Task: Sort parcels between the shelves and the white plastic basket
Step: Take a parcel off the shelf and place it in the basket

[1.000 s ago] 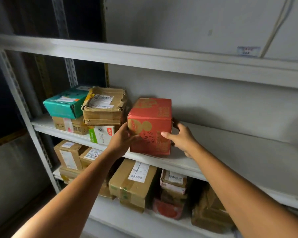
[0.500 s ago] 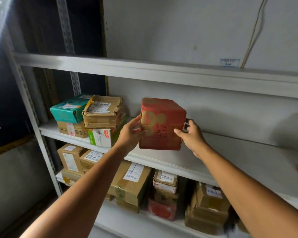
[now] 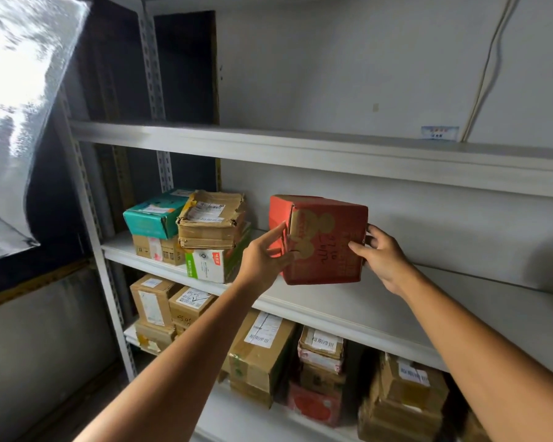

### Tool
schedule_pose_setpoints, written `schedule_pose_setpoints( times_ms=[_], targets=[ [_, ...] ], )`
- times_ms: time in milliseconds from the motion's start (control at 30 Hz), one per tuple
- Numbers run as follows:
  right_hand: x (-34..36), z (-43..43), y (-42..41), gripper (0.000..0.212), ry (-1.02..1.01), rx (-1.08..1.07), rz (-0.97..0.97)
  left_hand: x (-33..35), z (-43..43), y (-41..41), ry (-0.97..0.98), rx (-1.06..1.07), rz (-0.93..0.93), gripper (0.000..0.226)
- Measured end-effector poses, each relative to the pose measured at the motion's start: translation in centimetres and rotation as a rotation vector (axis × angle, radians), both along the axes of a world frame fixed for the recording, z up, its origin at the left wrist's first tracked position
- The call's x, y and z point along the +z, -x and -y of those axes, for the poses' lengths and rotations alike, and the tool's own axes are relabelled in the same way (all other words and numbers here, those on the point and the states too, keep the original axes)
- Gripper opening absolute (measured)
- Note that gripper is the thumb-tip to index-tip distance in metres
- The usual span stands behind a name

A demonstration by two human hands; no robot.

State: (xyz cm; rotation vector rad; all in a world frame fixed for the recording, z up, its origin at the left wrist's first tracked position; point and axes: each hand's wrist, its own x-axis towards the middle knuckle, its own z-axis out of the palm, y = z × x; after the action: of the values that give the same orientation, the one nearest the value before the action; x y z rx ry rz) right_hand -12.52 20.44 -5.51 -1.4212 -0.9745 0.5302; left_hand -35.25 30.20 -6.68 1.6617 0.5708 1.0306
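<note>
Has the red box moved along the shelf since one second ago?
Yes. The red box has shifted right: it was right next to the crumpled brown box, and now a clear gap separates them.

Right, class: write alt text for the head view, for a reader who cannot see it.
A left hand and right hand grip a red box at the middle shelf, beside stacked parcels. More cardboard parcels sit on the shelf below.

The box [image 3: 324, 247] is sitting between the left hand [image 3: 262, 260] and right hand [image 3: 384, 254] at the middle shelf [image 3: 348, 309] — a parcel stack [image 3: 205, 237] is standing just left, more parcels [image 3: 262, 352] lying below.
</note>
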Motion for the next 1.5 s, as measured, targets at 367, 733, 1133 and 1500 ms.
schedule_pose_setpoints(
  times_ms=[367, 733, 1133, 1500],
  targets=[
    [0.2, -0.2, 2.3, 0.038, -0.042, -0.033, 0.074, 0.4, -0.9, 0.5, -0.059, 0.020, -0.012, 0.070],
    [-2.5, 0.5, 5.6, 0.069, -0.106, -0.251, 0.501, 0.4, -3.1, -0.8, -0.036, 0.068, -0.039, 0.053],
    [-3.2, 1.4, 5.2, 0.068, -0.110, -0.356, 0.610, 0.2, -2.6, -2.2, 0.011, -0.041, 0.028, 0.046],
    [-3.6, 7.5, -2.5, 0.069, -0.039, -0.438, 0.318, -1.7, 2.9, -11.0, 0.107, -0.118, 0.026, 0.067]
  ],
)
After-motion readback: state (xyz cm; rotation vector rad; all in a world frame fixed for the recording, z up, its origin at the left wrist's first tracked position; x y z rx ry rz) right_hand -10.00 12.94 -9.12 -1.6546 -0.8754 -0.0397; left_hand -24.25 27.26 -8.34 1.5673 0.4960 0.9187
